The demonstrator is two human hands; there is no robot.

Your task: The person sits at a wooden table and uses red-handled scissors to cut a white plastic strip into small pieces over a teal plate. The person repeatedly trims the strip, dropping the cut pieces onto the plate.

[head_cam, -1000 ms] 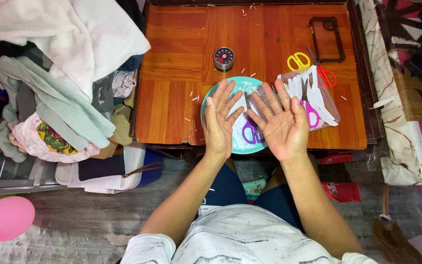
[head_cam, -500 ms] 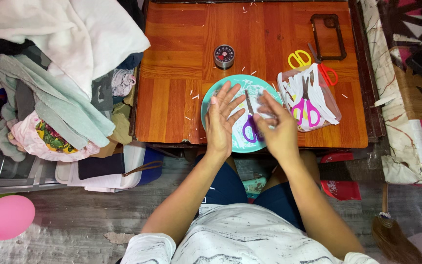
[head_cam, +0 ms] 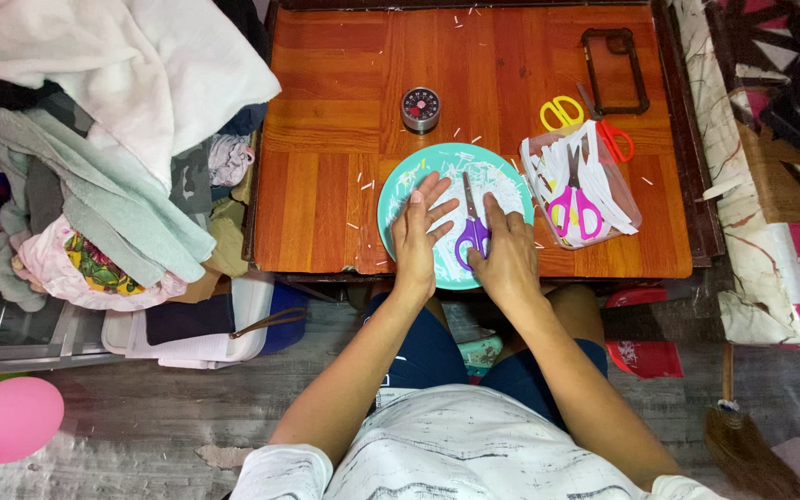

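While both hands lay on the teal plate (head_cam: 391, 199), the left hand (head_cam: 416, 236) rested flat with fingers spread wide, holding nothing. The right hand (head_cam: 506, 250) lay palm down, fingers loosely together, beside the purple-handled scissors (head_cam: 471, 230) lying on paper scraps in the plate on the wooden table (head_cam: 326, 111).

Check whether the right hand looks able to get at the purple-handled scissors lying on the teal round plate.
Probably yes. The right hand lies palm down on the teal round plate, right beside the purple-handled scissors, its fingers at the handles. Nothing lies over the scissors, and the left hand sits clear on the other side.
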